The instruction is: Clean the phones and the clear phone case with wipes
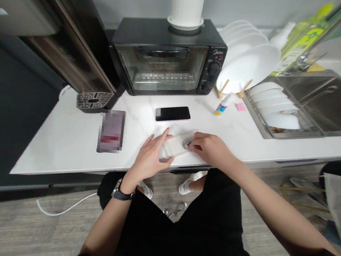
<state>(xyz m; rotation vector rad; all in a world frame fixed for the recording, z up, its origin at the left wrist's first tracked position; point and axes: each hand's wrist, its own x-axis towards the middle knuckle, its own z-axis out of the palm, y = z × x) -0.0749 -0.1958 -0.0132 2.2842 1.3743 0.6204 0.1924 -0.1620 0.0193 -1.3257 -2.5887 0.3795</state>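
Observation:
A clear phone case [176, 145] lies on the white counter near its front edge. My left hand [153, 152] grips the case's left end, with the thumb on the near side and the fingers on the far side. At the case's right end, the fingers of my right hand [209, 148] are closed on a small round grey ring holder [187, 143]; they partly hide it. A black-screened phone [173, 114] rests just beyond the case. To the right of the phone stands a small bottle [222, 105] with a white cap and a yellow-and-blue label.
A black toaster oven [168, 59] stands at the back, bearing a white pot [186, 5]. On the left are a drink dispenser [94, 100] and a blurred-out purple item [111, 132]. White plates [239, 66], a pink note [240, 106] and a sink [263, 129] are at right.

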